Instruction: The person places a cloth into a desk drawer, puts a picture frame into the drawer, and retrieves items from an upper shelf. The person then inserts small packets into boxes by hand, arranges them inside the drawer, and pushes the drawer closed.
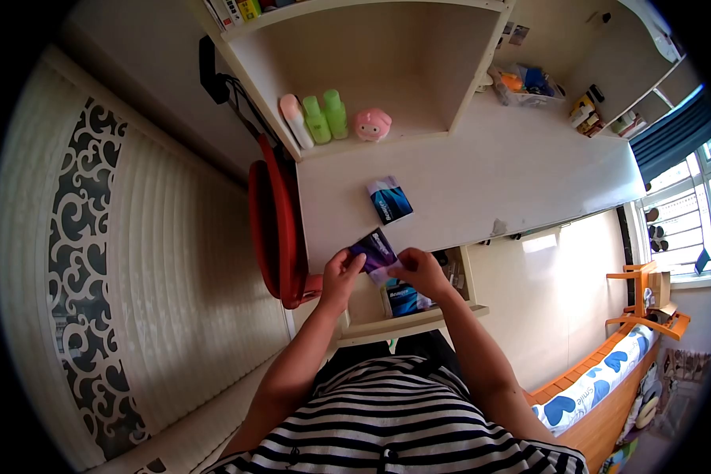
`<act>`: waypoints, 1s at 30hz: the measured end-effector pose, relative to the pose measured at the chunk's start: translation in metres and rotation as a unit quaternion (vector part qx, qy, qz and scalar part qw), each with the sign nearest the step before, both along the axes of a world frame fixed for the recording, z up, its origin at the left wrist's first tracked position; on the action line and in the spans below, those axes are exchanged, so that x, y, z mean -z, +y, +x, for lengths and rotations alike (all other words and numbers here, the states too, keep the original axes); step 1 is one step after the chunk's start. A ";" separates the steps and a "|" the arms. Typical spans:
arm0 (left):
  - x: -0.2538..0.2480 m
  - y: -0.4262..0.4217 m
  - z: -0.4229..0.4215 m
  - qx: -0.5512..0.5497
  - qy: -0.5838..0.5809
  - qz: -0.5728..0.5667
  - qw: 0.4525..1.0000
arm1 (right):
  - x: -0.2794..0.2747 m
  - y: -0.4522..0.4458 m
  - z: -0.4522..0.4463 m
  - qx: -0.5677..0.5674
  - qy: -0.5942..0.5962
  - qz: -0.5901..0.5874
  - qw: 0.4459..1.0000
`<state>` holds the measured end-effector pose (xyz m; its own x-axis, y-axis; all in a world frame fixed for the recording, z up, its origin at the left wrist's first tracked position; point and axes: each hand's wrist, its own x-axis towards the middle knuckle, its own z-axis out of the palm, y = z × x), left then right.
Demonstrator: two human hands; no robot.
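Note:
My left hand [341, 276] and my right hand [421, 272] grip a dark purple and pale tissue pack [374, 250] between them, one at each side. It is held above an open drawer [371, 326], close to the desk's front edge. Inside the drawer lies a blue tissue pack [404, 301], partly covered by the purple one and my right hand. A second blue and white tissue pack [389, 200] rests on the desk [466, 182], just beyond my hands.
A red chair [275, 229] stands against the desk's left side. On the shelf are green bottles [316, 120], a white bottle with a pinkish cap [295, 120] and a pink figurine [373, 124]. A clear box [528, 88] of small items sits at the back right.

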<state>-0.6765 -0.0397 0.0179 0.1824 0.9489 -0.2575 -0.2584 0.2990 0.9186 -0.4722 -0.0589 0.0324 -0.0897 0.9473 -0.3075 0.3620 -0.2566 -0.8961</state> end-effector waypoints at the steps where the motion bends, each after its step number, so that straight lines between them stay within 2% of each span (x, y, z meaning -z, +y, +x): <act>1: 0.003 -0.006 -0.004 -0.002 0.001 -0.002 1.000 | 0.003 -0.007 -0.002 -0.002 0.014 -0.005 1.000; 6: 0.033 -0.030 -0.024 0.081 0.078 -0.038 0.993 | 0.025 -0.016 -0.014 0.002 0.062 -0.019 0.998; 9: 0.049 -0.041 -0.033 0.107 0.109 -0.034 0.988 | 0.048 -0.016 -0.026 -0.009 0.034 0.024 0.999; 11: 0.053 -0.047 -0.034 0.033 0.140 -0.023 0.989 | 0.058 -0.015 -0.034 -0.043 -0.061 0.012 0.997; 15: 0.072 -0.051 -0.047 0.020 0.156 -0.063 0.986 | 0.088 -0.015 -0.053 -0.058 -0.105 0.041 0.992; 17: 0.085 -0.051 -0.051 0.094 0.243 -0.046 0.964 | 0.093 -0.015 -0.064 -0.021 -0.103 0.054 0.993; 21: 0.081 -0.050 -0.045 0.117 0.296 -0.036 0.947 | 0.102 -0.017 -0.071 -0.036 -0.156 0.061 0.985; 23: 0.087 -0.051 -0.045 0.135 0.305 -0.019 0.943 | 0.102 -0.018 -0.071 -0.099 -0.247 0.014 0.964; 24: 0.091 -0.052 -0.045 0.152 0.313 -0.002 0.937 | 0.104 -0.019 -0.070 -0.099 -0.248 0.013 0.964; 26: 0.100 -0.054 -0.045 0.154 0.335 0.000 0.929 | 0.108 -0.021 -0.066 -0.137 -0.336 0.117 0.925; 27: 0.101 -0.055 -0.045 0.156 0.358 0.002 0.920 | 0.102 -0.020 -0.066 -0.137 -0.336 0.116 0.925; 29: 0.102 -0.058 -0.047 0.158 0.361 0.001 0.919 | 0.090 -0.015 -0.067 -0.192 -0.443 0.138 0.865; 30: 0.103 -0.060 -0.049 0.159 0.362 0.001 0.918 | 0.092 -0.013 -0.068 -0.193 -0.440 0.138 0.866</act>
